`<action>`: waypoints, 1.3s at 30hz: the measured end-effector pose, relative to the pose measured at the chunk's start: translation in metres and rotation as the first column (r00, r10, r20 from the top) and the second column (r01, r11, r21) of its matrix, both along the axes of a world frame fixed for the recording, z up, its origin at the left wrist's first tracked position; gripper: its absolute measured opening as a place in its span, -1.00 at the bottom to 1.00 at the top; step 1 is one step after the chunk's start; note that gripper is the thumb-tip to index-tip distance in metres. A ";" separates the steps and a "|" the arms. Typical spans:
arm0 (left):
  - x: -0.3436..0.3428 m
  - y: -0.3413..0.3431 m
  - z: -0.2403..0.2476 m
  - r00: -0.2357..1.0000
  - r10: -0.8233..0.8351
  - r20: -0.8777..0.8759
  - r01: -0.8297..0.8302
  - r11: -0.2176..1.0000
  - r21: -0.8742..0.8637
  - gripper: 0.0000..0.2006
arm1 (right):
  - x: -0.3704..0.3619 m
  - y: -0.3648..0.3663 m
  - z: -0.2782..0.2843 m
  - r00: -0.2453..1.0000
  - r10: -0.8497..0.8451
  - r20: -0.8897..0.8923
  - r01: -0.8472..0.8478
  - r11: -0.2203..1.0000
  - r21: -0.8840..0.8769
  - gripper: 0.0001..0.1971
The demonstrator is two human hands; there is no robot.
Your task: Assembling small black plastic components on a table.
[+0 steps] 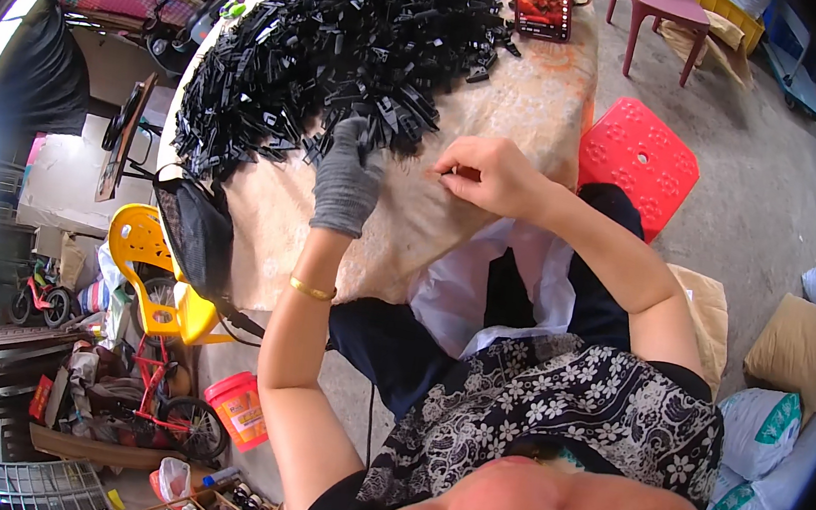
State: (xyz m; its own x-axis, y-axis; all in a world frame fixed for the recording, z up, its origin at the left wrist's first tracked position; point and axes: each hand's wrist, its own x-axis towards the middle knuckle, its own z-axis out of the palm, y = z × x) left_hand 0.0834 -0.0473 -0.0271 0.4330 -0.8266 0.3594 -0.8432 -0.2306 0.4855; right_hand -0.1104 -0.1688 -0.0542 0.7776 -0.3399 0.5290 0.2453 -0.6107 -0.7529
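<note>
A broad heap of small black plastic pieces point(352, 37) covers much of the table. At its near edge is my left hand point(346, 182), in a grey knitted glove, its fingers bent in among the pieces. What those fingers grip is lost against the black heap. Bare and a little to the right, my right hand point(497, 177) pinches a small dark piece point(453, 171) between thumb and fingers, just above the cloth. Most of that piece is hidden by the fingers. The patterned beige tablecloth point(278, 250) lies under both hands.
A phone or tablet point(543, 4) stands at the table's far right. Close by are a red plastic stool point(640, 161), a yellow chair point(151, 261) and a black bag point(194, 231) at the table's left edge. An orange-red bucket point(237, 410) sits on the floor; sacks point(760, 431) lie to the right.
</note>
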 end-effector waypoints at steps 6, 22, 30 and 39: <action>-0.020 0.035 0.008 0.995 -0.098 0.018 0.096 0.991 0.096 -0.63 | -0.006 -0.009 -0.005 0.993 -0.112 0.026 0.115 0.983 -0.144 -0.88; -0.067 0.047 0.027 0.976 -0.216 -0.019 0.210 0.918 0.337 -0.70 | -0.010 -0.007 -0.004 1.000 0.010 0.022 -0.004 0.966 -0.260 -0.88; -0.069 0.044 0.035 0.972 -0.235 0.002 0.214 0.889 0.404 -0.70 | -0.011 -0.008 -0.006 0.999 0.013 0.034 -0.003 0.963 -0.268 -0.87; -0.070 0.036 0.039 0.962 -0.265 0.071 0.203 0.861 0.466 -0.72 | -0.012 -0.008 -0.006 0.999 0.024 0.029 -0.014 0.953 -0.303 -0.85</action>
State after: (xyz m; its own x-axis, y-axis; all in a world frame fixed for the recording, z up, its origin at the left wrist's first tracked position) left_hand 0.0135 -0.0108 0.0118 0.1821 -0.9826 -0.0376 -0.9475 -0.1856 0.2605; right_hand -0.1225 -0.1770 -0.0598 0.7634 -0.1453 0.6294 0.2801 -0.8035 -0.5253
